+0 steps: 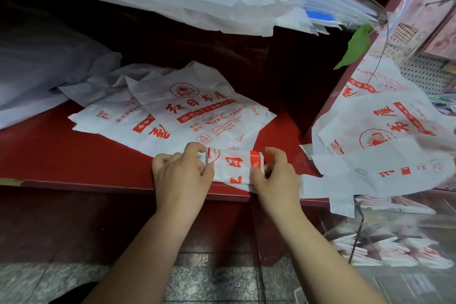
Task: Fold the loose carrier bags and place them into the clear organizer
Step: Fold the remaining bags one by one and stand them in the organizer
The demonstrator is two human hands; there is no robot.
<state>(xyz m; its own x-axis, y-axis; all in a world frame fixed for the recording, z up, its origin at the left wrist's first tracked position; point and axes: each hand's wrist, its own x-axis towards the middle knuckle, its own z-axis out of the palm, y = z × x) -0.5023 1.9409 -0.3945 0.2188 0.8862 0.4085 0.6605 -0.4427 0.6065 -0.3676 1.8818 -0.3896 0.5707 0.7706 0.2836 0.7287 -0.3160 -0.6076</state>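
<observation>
The left hand (181,175) and right hand (274,175) pinch opposite ends of a part-folded carrier bag (232,168) at the table (49,155) edge. Loose bags (197,111) lie unfolded at 12 o'clock. The clear organizer (358,224) at 4 o'clock already holds folded bags.

You can read red 红日书屋 on the flat carrier bag (197,111) in the middle, with 02 inside a triangle. The folded bag (232,165) below it shows 日. The right-side bag (385,131) shows 书屋.
</observation>
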